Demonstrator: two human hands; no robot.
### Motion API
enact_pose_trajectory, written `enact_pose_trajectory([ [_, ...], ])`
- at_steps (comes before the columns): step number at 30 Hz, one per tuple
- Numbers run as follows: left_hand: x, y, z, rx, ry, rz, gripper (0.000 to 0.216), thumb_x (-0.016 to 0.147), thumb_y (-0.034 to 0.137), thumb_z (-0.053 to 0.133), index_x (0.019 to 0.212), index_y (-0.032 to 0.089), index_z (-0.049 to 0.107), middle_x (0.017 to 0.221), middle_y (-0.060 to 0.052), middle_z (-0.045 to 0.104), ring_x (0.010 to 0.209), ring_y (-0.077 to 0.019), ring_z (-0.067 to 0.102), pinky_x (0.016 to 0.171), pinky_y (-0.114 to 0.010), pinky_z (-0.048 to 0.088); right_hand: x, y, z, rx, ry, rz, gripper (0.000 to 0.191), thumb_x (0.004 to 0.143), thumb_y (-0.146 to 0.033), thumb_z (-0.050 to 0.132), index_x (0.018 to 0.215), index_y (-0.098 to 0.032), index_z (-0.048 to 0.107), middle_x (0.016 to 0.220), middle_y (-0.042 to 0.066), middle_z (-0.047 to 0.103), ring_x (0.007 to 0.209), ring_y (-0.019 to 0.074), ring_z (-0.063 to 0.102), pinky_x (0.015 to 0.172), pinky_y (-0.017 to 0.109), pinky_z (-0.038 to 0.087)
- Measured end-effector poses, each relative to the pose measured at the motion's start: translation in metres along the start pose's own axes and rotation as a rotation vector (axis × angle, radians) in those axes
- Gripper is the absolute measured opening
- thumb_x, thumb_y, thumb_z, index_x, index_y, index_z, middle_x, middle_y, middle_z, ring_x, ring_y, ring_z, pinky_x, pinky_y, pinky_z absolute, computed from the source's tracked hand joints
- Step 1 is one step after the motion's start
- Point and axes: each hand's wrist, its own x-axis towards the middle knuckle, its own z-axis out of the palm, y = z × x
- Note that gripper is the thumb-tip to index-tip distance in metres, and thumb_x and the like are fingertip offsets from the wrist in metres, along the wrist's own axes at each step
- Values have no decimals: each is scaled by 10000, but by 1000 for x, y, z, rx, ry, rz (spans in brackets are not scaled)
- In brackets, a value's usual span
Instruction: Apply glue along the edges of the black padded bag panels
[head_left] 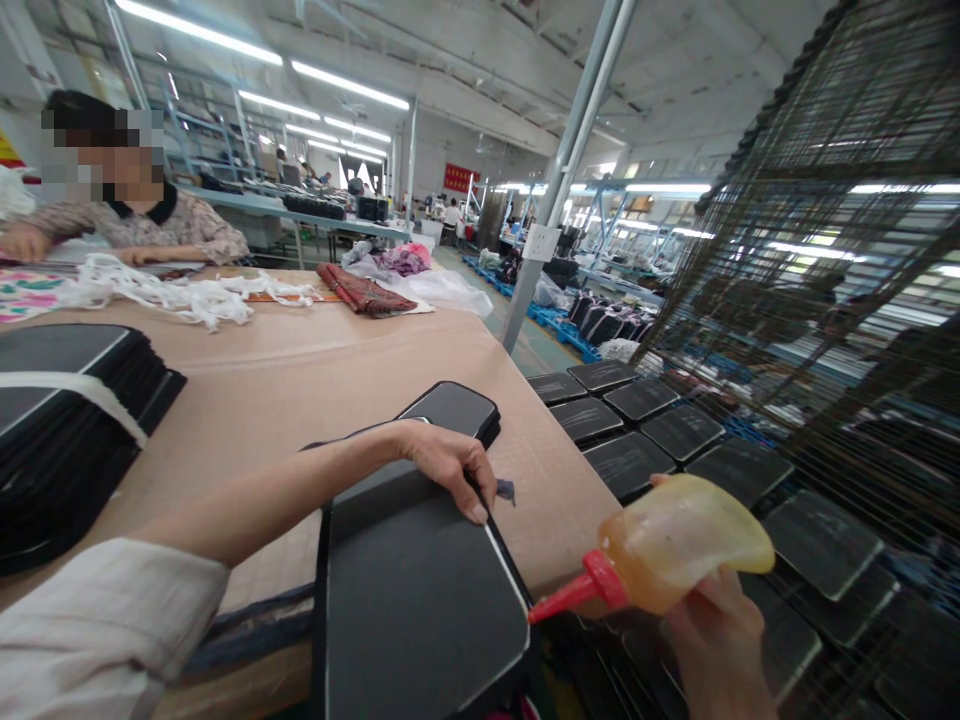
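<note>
The dark panel [420, 590] with a pale edge lies flat at the near edge of the table [300, 370], on top of a small stack of similar panels [454, 408]. Our left hand [450, 468] rests on its upper right edge, the fingers curled over the rim and gripping it. Our right hand [716, 645] is off the table, to the right of the panel, and it is clenched around a soft yellowish squeeze bottle [679, 545]. The bottle has a red nozzle [574, 595], which points left and touches or almost touches the right edge of the panel; we cannot tell which.

On the left side of the table we see a thick pile of black panels [67, 430] with a white strap across it. Far on the table lie white strips [180, 295] and a folded red cloth [364, 290], and another person [135, 215] sits there. To the right, many dark panels [675, 430] are laid out on a wire rack [810, 260].
</note>
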Motion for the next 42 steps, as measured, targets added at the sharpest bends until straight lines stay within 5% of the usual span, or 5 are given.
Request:
enact_pose_trajectory([
  [9, -10, -8, -10, 65, 143, -66, 291, 672, 421, 654, 707, 132, 652, 622, 17, 579, 647, -114, 483, 586, -178, 375, 7, 32, -48, -89, 69, -66, 584, 589, -368, 661, 1132, -250, 482, 931, 31, 618, 813, 247, 571, 705, 417, 480],
  [17, -19, -17, -9, 120, 203, -107, 329, 714, 457, 588, 655, 134, 571, 570, 44, 467, 578, -82, 399, 541, -172, 324, -6, 24, -25, 29, 262, -38, 492, 562, -341, 695, 1028, -277, 551, 1027, -15, 589, 862, 163, 555, 697, 275, 469],
  [25, -28, -27, -8, 75, 263, -104, 346, 711, 477, 585, 658, 137, 553, 581, 39, 460, 588, -84, 396, 523, -169, 315, -6, 26, -20, 26, 196, -45, 419, 614, -313, 668, 1017, -275, 555, 909, -36, 616, 830, 136, 553, 711, 240, 451],
  [31, -32, -40, -8, -35, 291, -97, 348, 696, 483, 603, 659, 141, 548, 580, 42, 466, 568, -78, 390, 519, -172, 303, -11, 24, -11, 76, 265, 29, 455, 535, -300, 724, 967, -270, 582, 968, -45, 600, 824, 124, 547, 668, 200, 481],
  [42, -38, -51, -10, -128, 310, -79, 338, 696, 464, 615, 667, 135, 541, 590, 39, 476, 561, -73, 398, 525, -174, 303, -11, 37, -11, 24, 199, -28, 421, 604, -312, 663, 1012, -272, 566, 1026, -10, 585, 860, 148, 552, 655, 229, 490],
])
